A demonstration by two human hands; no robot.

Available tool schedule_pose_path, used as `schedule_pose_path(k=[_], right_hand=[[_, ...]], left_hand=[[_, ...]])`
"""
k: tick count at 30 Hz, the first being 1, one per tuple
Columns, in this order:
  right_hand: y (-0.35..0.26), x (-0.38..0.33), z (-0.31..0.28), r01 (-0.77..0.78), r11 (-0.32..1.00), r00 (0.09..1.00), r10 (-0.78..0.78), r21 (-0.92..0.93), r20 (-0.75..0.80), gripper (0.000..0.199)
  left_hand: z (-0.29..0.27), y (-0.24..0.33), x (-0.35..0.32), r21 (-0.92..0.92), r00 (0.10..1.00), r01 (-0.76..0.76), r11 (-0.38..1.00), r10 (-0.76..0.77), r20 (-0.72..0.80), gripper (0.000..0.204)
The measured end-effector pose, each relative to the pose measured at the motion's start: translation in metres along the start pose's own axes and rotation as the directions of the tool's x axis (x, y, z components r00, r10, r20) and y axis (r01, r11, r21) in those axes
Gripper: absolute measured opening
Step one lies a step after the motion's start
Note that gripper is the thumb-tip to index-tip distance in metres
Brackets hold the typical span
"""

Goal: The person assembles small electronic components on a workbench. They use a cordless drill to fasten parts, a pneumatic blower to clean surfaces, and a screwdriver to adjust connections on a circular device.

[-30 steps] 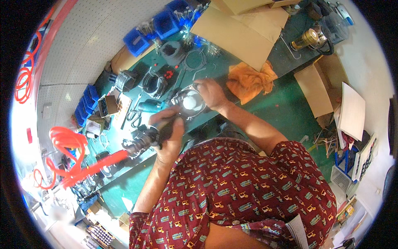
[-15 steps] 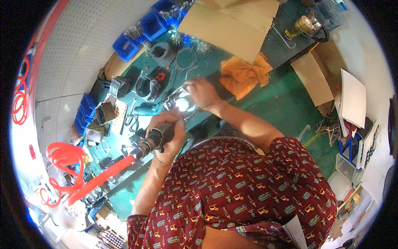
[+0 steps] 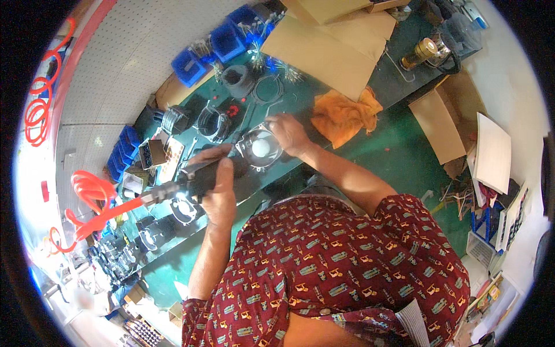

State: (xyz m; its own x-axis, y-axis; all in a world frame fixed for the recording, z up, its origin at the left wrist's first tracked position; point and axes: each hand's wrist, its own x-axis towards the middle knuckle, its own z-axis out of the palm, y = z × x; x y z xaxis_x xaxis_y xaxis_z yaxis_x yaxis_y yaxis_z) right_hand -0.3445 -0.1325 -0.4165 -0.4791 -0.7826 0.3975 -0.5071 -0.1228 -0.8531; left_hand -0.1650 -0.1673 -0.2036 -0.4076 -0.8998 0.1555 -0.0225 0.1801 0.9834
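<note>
My left hand (image 3: 218, 188) is closed around a black air tool (image 3: 199, 176), whose tail end joins a red coiled hose (image 3: 110, 220). The tool's front end points right, toward a round metal housing (image 3: 254, 164) with a white dome (image 3: 261, 148) in its middle. I cannot make out whether the tool touches it. At the housing's far right rim, my right hand (image 3: 287, 134) grips the edge with bent fingers. The housing lies on the green bench top (image 3: 298, 104) near its front edge.
An orange cloth (image 3: 344, 115) lies right of the housing, with flat cardboard (image 3: 329, 49) beyond. Rings of dark cable (image 3: 213, 122), small red parts (image 3: 233, 110) and blue bins (image 3: 189, 68) sit farther back. Several similar housings (image 3: 153, 232) stand at the left.
My left hand has turned the air tool flatter and drawn it left, pulling the hose along. My right hand stays at the housing's rim. The whole view has shifted slightly.
</note>
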Motion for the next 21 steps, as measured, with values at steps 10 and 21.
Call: schedule_pose_path(k=[10,21], right_hand=[[0.002,-0.003,0.003,0.004,0.999,1.0,-0.003,-0.046,0.023,0.037],[-0.004,-0.002,0.001,-0.117,0.993,0.992,0.116,0.024,0.043,0.037]], left_hand=[[0.015,-0.033,0.006,-0.099,0.991,-0.123,0.987,0.117,-0.068,0.026],[0.025,-0.022,0.008,-0.036,0.996,-0.084,0.996,0.083,-0.019,0.023]])
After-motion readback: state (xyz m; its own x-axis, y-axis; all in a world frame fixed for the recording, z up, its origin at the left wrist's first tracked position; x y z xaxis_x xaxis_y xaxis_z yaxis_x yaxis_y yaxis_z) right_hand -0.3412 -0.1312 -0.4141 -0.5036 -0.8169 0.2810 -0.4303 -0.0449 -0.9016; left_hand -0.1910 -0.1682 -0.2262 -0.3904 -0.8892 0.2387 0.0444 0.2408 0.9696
